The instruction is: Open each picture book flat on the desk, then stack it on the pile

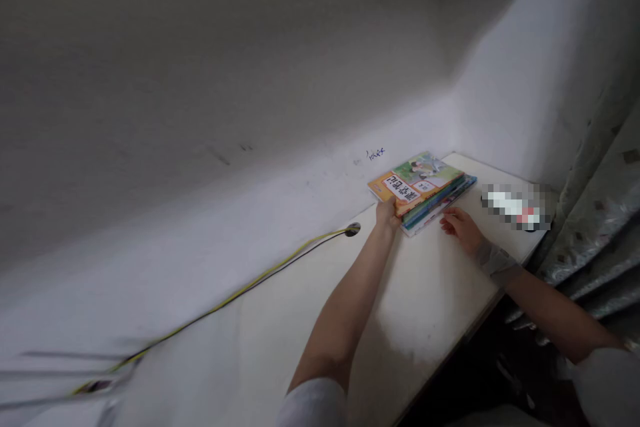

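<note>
A stack of books (423, 180) lies on the white desktop (400, 320), close to the wall. The top one has an orange and green cover with a drawn figure; blue, green and white edges show below it. My left hand (387, 217) is closed on the stack's near left corner, with its other fingers partly hidden. Just in front of the stack's long edge is my right hand (460, 230), its fingers loosely bent and nothing visible in them. A grey band (500, 261) wraps the right wrist.
A blurred-out object (515, 207) sits at the desk's right end. Yellow and black cables (280, 275) run along the wall into a round desk hole (353, 229). Patterned curtains (600, 233) hang at the right. Thin rods (60, 373) show at lower left.
</note>
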Available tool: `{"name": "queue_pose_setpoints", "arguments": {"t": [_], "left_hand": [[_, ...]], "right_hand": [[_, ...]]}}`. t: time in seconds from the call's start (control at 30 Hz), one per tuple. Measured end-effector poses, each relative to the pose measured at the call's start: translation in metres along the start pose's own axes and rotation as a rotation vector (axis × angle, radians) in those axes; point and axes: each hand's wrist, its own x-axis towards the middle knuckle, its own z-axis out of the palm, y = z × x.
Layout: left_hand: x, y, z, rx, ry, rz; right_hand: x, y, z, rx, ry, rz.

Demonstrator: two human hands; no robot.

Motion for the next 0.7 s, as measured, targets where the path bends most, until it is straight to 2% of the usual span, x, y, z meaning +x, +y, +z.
{"name": "queue_pose_setpoints", "arguments": {"t": [0.2,0.27,0.3,0.4,0.43,0.5,0.6,0.7], "left_hand": [[-0.028,0.006,-0.009,0.35,0.143,0.37],[-0.04,0.004,-0.015,0.541,0.113,0.503],[-0.045,0.001,-0.017,0.727,0.059,0.588],[-0.055,-0.013,-0.02,1.503,-0.131,0.798],[-0.056,-0.017,-0.02,1.69,-0.157,0.818],[-0.056,-0.023,-0.018,1.825,-0.147,0.794],[-0.055,-0.022,-0.015,1.827,-0.156,0.752],[-0.066,-0.011,-0.02,1.807,-0.174,0.719]], "right_hand": [[0.003,0.004,-0.001,-0.024,-0.027,-0.027],[0.004,0.005,-0.001,-0.039,-0.034,-0.04],[0.004,0.006,-0.001,-0.048,-0.039,-0.046],[0.005,0.007,-0.002,-0.083,-0.056,-0.068],[0.005,0.008,-0.002,-0.098,-0.06,-0.077],[0.005,0.009,-0.002,-0.135,-0.068,-0.095],[0.007,0.01,-0.003,-0.206,-0.077,-0.128],[0.008,0.011,-0.006,-0.296,-0.092,-0.167]]}}
